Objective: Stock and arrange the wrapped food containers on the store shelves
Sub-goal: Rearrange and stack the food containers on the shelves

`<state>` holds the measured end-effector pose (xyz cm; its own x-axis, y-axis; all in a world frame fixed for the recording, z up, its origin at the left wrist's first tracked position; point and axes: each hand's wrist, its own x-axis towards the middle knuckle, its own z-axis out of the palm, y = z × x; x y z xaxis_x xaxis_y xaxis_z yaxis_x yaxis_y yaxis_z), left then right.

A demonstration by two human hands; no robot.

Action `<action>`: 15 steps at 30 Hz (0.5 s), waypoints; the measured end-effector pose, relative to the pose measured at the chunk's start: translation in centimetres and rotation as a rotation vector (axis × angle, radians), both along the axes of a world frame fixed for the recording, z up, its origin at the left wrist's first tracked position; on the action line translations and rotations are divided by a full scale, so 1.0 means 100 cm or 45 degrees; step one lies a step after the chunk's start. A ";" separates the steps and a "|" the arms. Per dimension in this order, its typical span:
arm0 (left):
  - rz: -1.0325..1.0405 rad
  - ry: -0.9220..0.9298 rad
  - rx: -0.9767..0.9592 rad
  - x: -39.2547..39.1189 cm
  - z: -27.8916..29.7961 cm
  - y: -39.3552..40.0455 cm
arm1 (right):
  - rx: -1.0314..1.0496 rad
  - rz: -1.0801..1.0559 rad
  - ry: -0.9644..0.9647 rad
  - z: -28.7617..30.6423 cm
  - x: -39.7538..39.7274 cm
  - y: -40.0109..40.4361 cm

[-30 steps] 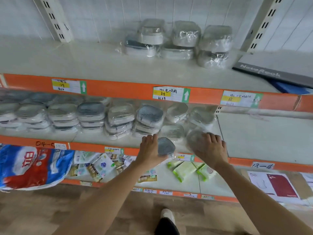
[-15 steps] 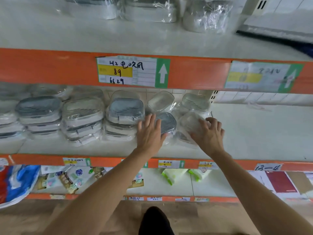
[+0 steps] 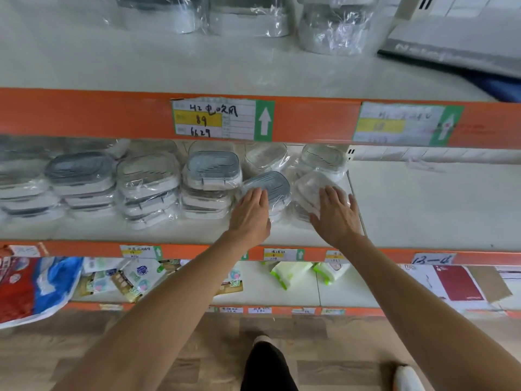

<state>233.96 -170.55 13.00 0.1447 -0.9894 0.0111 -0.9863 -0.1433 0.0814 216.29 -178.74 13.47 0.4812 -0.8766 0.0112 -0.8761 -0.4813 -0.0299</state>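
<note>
Far left of the fingers, a red, white and blue plastic bag [image 3: 31, 286] sags off the bottom shelf, its print too blurred to read. Above it, on the middle shelf [image 3: 423, 204], stacks of wrapped food containers [image 3: 112, 187] run in a row toward the hands, grey lids and clear lids mixed, film wrinkled over all of them. Overhead on the orange shelf edge [image 3: 84, 114], a handwritten price label [image 3: 222, 119] reads "42", some characters, "89" on a yellow band, "6629" below, and a white arrow on green pointing up. Now the left hand [image 3: 251, 214]: fingers straight and together, laid flat against a tilted grey-lidded wrapped container [image 3: 270, 184], just right of the last full stack. Beside it, the right hand [image 3: 335, 215], fingers spread wide and relaxed, presses on a clear-lidded wrapped container [image 3: 310, 187] that leans at the end of the row. Two more wrapped containers stand just behind the fingers. Below the wrists, green-edged packets [image 3: 290, 272] lie on the bottom shelf. Right of the right fingers the white shelf is bare, plenty of room, up to its orange front edge, where a tag reads something like "13-4" [image 3: 432, 258]. Up top right, a dark notebook [image 3: 451, 49] lies flat, lettering smeared. Wood-look floor [image 3: 197, 371] underfoot.
</note>
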 end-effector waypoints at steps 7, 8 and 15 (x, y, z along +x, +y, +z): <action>-0.124 0.026 0.023 -0.009 0.065 0.062 | -0.026 0.157 -0.067 0.054 -0.002 0.067; -0.145 0.028 0.006 -0.009 0.076 0.072 | -0.029 0.190 -0.077 0.064 -0.004 0.077; -0.214 0.141 -0.282 -0.002 0.175 0.130 | -0.197 0.482 -0.317 0.161 -0.004 0.138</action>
<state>233.76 -157.55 30.46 -0.0090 -0.9749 0.2226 -0.9781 0.0549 0.2007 215.94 -164.90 29.54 0.7326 -0.6190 0.2830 -0.6135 -0.7806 -0.1193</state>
